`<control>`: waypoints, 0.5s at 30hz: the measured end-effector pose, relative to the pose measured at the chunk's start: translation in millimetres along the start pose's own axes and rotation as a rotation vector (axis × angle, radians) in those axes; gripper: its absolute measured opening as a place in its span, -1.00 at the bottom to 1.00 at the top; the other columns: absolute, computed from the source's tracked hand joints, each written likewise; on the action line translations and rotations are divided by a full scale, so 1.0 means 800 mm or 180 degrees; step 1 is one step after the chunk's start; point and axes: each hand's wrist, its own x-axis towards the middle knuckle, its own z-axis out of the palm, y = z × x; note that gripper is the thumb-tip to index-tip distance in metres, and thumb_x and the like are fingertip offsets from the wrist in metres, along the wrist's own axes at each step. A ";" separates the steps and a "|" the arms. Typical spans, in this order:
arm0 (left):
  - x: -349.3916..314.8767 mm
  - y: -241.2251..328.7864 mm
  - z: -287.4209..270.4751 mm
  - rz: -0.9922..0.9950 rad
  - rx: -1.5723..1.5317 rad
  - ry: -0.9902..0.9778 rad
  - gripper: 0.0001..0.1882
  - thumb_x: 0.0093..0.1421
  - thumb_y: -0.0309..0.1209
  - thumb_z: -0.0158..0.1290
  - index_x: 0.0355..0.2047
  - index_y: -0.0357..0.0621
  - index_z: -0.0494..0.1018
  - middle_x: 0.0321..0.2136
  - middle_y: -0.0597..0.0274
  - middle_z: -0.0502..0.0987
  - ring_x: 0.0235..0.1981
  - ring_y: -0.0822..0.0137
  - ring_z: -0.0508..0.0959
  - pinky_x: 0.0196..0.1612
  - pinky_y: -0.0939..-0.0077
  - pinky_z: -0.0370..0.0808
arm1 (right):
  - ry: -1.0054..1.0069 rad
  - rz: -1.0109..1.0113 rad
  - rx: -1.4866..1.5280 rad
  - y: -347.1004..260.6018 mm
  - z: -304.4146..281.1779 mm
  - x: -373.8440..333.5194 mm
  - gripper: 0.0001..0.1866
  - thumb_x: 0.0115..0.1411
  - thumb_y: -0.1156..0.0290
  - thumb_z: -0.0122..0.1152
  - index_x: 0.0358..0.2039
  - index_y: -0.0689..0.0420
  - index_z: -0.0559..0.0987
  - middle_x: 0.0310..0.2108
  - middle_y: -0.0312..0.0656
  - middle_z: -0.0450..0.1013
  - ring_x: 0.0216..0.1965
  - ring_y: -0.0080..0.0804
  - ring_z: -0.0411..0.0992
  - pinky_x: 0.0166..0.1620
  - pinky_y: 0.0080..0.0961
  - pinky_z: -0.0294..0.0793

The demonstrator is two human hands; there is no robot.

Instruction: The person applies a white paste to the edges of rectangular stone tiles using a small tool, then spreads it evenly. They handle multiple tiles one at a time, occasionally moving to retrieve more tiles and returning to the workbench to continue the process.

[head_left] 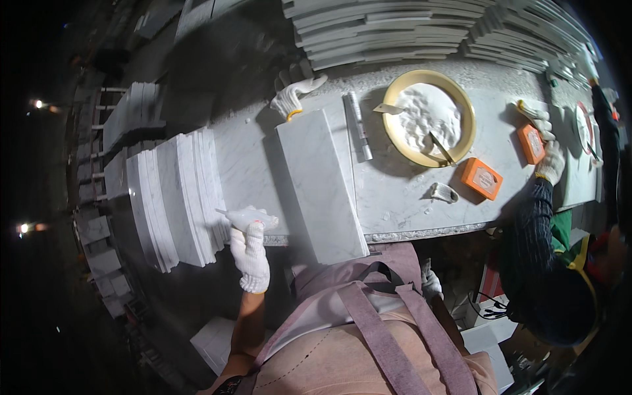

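My left hand [250,260], in a white knit glove, is closed around a small whitish translucent bag [253,216] with a pointed tip turned left. It hovers at the front edge of the marble table, beside upright marble tiles [191,191]. To its right a long marble slab [322,191] lies in front of me, its near end jutting over the table edge. My right hand [431,282], also gloved, is low at my right side, partly hidden by my apron; its fingers do not show clearly.
A yellow bowl [467,108] of white filler holds a spatula; nearby lie a white tube [359,125], an orange box [482,178] and a loose glove [296,95]. Stacked tiles [388,29] line the back. At right, a co-worker's gloved hand [552,163] is beside another orange box [531,144].
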 end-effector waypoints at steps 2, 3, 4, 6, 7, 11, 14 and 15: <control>-0.011 0.007 0.006 -0.0265 0.0169 0.0095 -0.52 0.43 -0.34 0.03 0.24 -0.34 0.24 0.02 -0.01 0.46 0.03 0.17 0.53 0.09 0.09 0.60 | -0.0117 -0.0999 -0.1029 0.026 0.005 0.008 -0.48 0.27 0.19 0.07 0.10 0.34 0.51 -0.01 0.14 0.51 -0.03 -0.08 0.52 0.00 -0.25 0.50; -0.016 0.013 0.008 -0.0336 0.0189 0.0141 -0.52 0.43 -0.34 0.03 0.24 -0.35 0.24 0.02 -0.01 0.46 0.02 0.16 0.53 0.09 0.09 0.60 | -0.0034 -0.1516 -0.1436 0.032 0.007 0.011 -0.49 0.24 0.39 0.09 0.17 0.40 0.48 0.05 0.12 0.48 -0.01 -0.23 0.51 0.00 -0.34 0.51; -0.020 0.019 0.009 -0.0326 0.0202 0.0160 -0.51 0.43 -0.33 0.03 0.25 -0.35 0.24 0.01 -0.01 0.46 0.02 0.16 0.54 0.10 0.08 0.59 | -0.0090 -0.1308 -0.2272 0.034 0.005 0.017 -0.52 0.28 0.36 0.08 0.16 0.36 0.49 0.04 0.14 0.50 0.00 -0.16 0.52 0.01 -0.30 0.51; -0.026 0.033 0.007 -0.0378 0.0233 0.0151 -0.51 0.42 -0.35 0.04 0.24 -0.36 0.25 -0.02 -0.01 0.49 -0.01 0.14 0.56 0.10 0.10 0.58 | -0.0359 -0.0743 -0.2351 0.023 -0.002 0.026 -0.56 0.35 0.30 0.04 0.13 0.30 0.51 0.02 0.18 0.51 0.02 -0.03 0.53 0.02 -0.23 0.52; -0.029 0.040 0.005 -0.0360 0.0213 0.0174 -0.52 0.42 -0.35 0.04 0.24 -0.36 0.25 -0.02 -0.01 0.49 -0.02 0.14 0.56 0.10 0.11 0.58 | -0.0335 -0.0260 -0.2130 0.011 -0.002 0.024 -0.55 0.36 0.22 0.04 0.09 0.29 0.52 0.01 0.20 0.52 0.04 0.05 0.52 0.04 -0.18 0.50; -0.039 0.060 -0.012 -0.0359 0.0184 0.0058 -0.56 0.39 -0.41 0.11 0.20 -0.31 0.32 -0.01 0.05 0.54 0.00 0.22 0.57 0.14 0.23 0.54 | -0.0446 0.0005 -0.1218 -0.054 -0.021 0.020 -0.42 0.34 -0.03 0.08 0.04 0.28 0.53 0.00 0.26 0.51 0.10 0.21 0.47 0.13 -0.07 0.46; -0.063 0.075 -0.041 -0.0357 -0.0041 -0.0044 -0.60 0.37 -0.45 0.14 0.17 -0.26 0.38 0.03 0.12 0.56 0.04 0.28 0.56 0.16 0.34 0.51 | -0.0628 -0.0106 -0.1295 -0.086 -0.029 0.001 -0.33 0.31 -0.11 0.10 0.11 0.28 0.51 0.05 0.25 0.50 0.15 0.20 0.45 0.17 -0.07 0.44; -0.072 0.078 -0.054 -0.0151 0.0108 -0.0068 -0.60 0.35 -0.47 0.15 0.16 -0.26 0.40 0.05 0.12 0.55 0.05 0.28 0.55 0.16 0.36 0.50 | -0.0619 -0.0044 -0.1121 -0.095 -0.032 -0.005 -0.31 0.30 -0.12 0.09 0.12 0.28 0.50 0.06 0.22 0.50 0.15 0.19 0.45 0.17 -0.08 0.44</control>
